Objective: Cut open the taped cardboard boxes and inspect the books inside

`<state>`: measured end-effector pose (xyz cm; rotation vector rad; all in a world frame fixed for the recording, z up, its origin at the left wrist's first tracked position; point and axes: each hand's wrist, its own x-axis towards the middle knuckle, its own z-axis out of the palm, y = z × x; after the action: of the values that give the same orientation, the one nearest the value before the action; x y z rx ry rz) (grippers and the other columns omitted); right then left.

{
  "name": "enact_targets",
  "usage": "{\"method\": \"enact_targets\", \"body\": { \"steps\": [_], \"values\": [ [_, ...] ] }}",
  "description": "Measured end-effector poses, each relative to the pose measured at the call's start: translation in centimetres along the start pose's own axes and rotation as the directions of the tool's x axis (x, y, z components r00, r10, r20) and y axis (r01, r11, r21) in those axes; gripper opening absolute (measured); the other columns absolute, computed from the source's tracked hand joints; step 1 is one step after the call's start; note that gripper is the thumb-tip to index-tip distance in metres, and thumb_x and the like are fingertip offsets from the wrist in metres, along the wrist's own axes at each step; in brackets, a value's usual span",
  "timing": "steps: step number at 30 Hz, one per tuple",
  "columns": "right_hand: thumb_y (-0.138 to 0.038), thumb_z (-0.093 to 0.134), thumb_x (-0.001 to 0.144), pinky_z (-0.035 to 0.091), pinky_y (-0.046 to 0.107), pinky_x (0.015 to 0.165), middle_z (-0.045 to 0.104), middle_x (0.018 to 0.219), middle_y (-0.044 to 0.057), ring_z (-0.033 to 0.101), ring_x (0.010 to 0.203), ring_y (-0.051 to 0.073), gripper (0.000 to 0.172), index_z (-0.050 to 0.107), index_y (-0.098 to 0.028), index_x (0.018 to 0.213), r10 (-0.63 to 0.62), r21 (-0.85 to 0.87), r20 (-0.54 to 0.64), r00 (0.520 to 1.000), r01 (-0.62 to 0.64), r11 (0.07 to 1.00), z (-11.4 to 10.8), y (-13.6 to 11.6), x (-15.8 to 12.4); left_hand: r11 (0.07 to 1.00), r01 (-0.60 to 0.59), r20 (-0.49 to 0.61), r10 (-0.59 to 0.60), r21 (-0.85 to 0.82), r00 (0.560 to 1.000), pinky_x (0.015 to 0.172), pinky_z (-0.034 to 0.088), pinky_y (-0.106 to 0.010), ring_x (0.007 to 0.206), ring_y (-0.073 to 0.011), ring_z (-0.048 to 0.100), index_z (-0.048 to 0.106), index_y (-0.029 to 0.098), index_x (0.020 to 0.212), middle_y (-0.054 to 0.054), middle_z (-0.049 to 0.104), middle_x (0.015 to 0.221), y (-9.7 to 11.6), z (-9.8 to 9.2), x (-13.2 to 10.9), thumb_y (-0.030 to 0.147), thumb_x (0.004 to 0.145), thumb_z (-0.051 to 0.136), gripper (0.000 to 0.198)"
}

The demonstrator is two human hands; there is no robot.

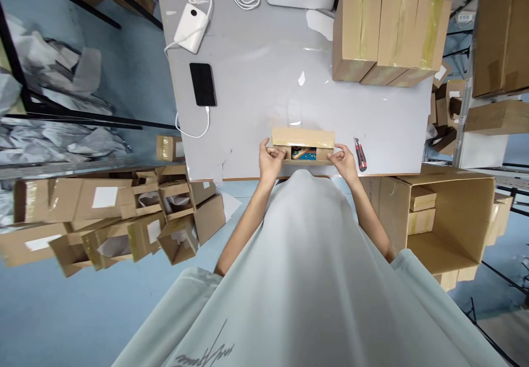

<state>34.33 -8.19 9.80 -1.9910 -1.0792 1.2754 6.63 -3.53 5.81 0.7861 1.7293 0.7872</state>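
Observation:
A small cardboard box [303, 136] lies at the table's front edge, close to my body, with its long flap raised. Through the gap between its two folded-in side flaps, blue and multicoloured contents [305, 153] show; I cannot make out what they are. My left hand [271, 161] grips the box's left end, fingers bent at the side flap. At the opposite end, my right hand [344, 162] pinches the right side flap. A red and black utility knife [360, 155] rests on the table just right of my right hand.
On the grey table [256, 86] lie a black phone [202, 84] on a white cable and a white power bank [191, 28]. Taped cartons [390, 33] stand at the back right. A large open carton [450, 218] is at the right; several opened boxes [103, 199] lie left.

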Motion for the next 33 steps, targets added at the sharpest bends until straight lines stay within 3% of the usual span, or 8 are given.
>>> {"method": "enact_targets", "body": {
  "steps": [6, 11, 17, 21, 24, 27, 30, 33],
  "values": [
    [-0.03, 0.073, 0.098, 0.063, 0.047, 0.095, 0.076, 0.123, 0.011, 0.075, 0.099, 0.028, 0.06, 0.061, -0.023, 0.157, -0.138, -0.422, -0.006, 0.99, 0.122, 0.899, -0.8, -0.8, 0.4, 0.971, -0.131, -0.003, 0.135, 0.198, 0.991, 0.12, 0.056, -0.045, 0.125, -0.0257, 0.071, 0.057, 0.022, 0.158, -0.009, 0.073, 0.126, -2.3, -2.3, -2.1, 0.02, 0.081, 0.087, 0.083],
    [-0.029, 0.06, 0.11, 0.061, 0.053, 0.11, 0.064, 0.155, 0.02, 0.069, 0.133, 0.036, 0.04, 0.068, -0.025, 0.149, -0.317, -0.592, 0.099, 0.943, 0.312, 0.744, -1.5, -2.7, 1.9, 0.95, -0.183, 0.051, 0.176, 0.254, 0.983, 0.119, 0.059, -0.051, 0.135, -0.032, 0.069, 0.057, 0.022, 0.159, -0.016, 0.066, 0.143, -3.7, -3.4, -3.5, 0.027, 0.084, 0.089, 0.082],
    [-0.048, 0.038, 0.121, 0.058, 0.052, 0.116, 0.077, 0.137, 0.018, 0.072, 0.127, 0.033, 0.046, 0.073, -0.022, 0.137, -0.408, -0.452, 0.06, 0.911, 0.389, 0.803, -2.1, -3.7, 6.5, 0.92, -0.235, 0.146, 0.198, 0.315, 0.969, 0.117, 0.061, -0.053, 0.139, -0.0352, 0.067, 0.052, 0.022, 0.167, -0.019, 0.061, 0.15, -4.8, -3.9, -3.8, 0.032, 0.086, 0.09, 0.089],
    [-0.053, 0.047, 0.117, 0.06, 0.051, 0.111, 0.082, 0.118, 0.015, 0.075, 0.111, 0.031, 0.049, 0.067, -0.02, 0.147, -0.264, -0.417, -0.013, 0.965, 0.234, 0.878, -0.6, -3.1, 11.6, 0.885, -0.282, 0.174, 0.231, 0.371, 0.957, 0.123, 0.056, -0.056, 0.145, -0.0381, 0.063, 0.048, 0.021, 0.17, -0.021, 0.06, 0.154, -5.0, -3.8, -3.6, 0.041, 0.093, 0.086, 0.088],
    [-0.046, 0.051, 0.114, 0.058, 0.053, 0.113, 0.081, 0.117, 0.016, 0.074, 0.115, 0.033, 0.05, 0.062, -0.017, 0.153, -0.125, -0.46, -0.031, 0.992, 0.096, 0.883, 0.6, -3.1, 13.6, 0.862, -0.289, 0.185, 0.23, 0.417, 0.955, 0.127, 0.053, -0.058, 0.146, -0.0396, 0.063, 0.044, 0.02, 0.173, -0.022, 0.061, 0.154, -4.6, -3.8, -3.4, 0.045, 0.096, 0.083, 0.091],
    [-0.037, 0.051, 0.114, 0.053, 0.054, 0.122, 0.07, 0.144, 0.021, 0.065, 0.136, 0.035, 0.042, 0.066, -0.017, 0.148, -0.183, -0.534, -0.044, 0.982, 0.132, 0.835, 1.0, -4.2, 12.4, 0.819, -0.336, 0.211, 0.266, 0.465, 0.94, 0.132, 0.046, -0.062, 0.152, -0.0413, 0.057, 0.043, 0.02, 0.175, -0.023, 0.058, 0.16, -3.3, -3.8, -3.5, 0.034, 0.093, 0.084, 0.093],
    [-0.031, 0.052, 0.116, 0.045, 0.055, 0.131, 0.054, 0.167, 0.019, 0.047, 0.158, 0.037, 0.036, 0.07, -0.023, 0.145, -0.352, -0.596, 0.003, 0.936, 0.284, 0.751, 1.2, -5.9, 8.2, 0.738, -0.46, 0.284, 0.363, 0.494, 0.888, 0.137, 0.038, -0.065, 0.165, -0.0432, 0.043, 0.058, 0.023, 0.166, -0.021, 0.049, 0.172, -1.1, -3.2, -3.8, 0.021, 0.09, 0.08, 0.079],
    [-0.024, 0.05, 0.116, 0.045, 0.055, 0.129, 0.053, 0.17, 0.017, 0.047, 0.156, 0.038, 0.04, 0.071, -0.025, 0.149, -0.389, -0.653, 0.134, 0.911, 0.377, 0.657, 2.1, -7.0, 3.2, 0.67, -0.566, 0.389, 0.415, 0.481, 0.822, 0.135, 0.04, -0.065, 0.163, -0.0418, 0.045, 0.072, 0.027, 0.151, -0.017, 0.054, 0.171, 1.2, -1.7, -4.0, 0.017, 0.092, 0.073, 0.06]
  ]
}}
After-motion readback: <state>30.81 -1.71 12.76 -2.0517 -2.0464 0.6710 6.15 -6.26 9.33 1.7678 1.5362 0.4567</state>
